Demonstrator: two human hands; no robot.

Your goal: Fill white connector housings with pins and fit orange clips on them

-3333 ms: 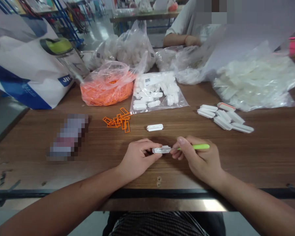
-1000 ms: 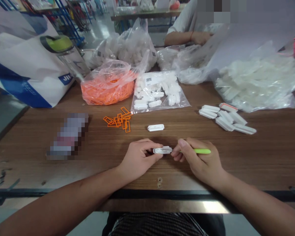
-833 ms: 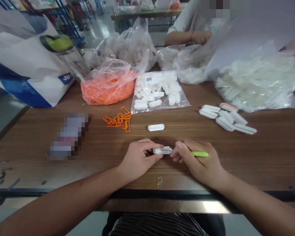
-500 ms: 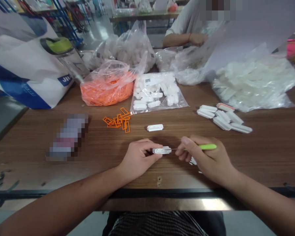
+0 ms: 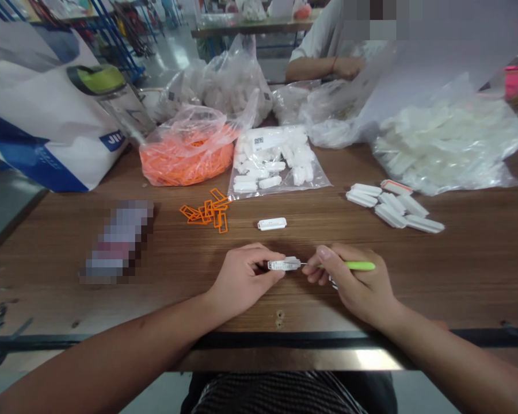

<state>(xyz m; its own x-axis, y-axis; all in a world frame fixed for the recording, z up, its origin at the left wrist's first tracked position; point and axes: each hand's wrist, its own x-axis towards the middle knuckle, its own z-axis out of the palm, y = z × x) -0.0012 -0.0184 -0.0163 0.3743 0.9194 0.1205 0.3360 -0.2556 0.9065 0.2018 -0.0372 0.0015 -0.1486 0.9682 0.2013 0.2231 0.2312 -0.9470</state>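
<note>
My left hand pinches a small white plastic connector just above the wooden table. My right hand is closed round a thin tool with a green handle, its metal tip at the connector's right end. Another white connector lies on the table a little beyond my hands. A few loose orange clips lie to the left of it.
A bag of orange clips, a flat bag of white parts and a big bag of white parts sit further back. Several white pieces lie at the right. Another person works opposite. A blue-white bag stands at left.
My right hand drew back to the right half a second ago, then came in again so the tool tip meets the connector. My left hand has stayed put.
</note>
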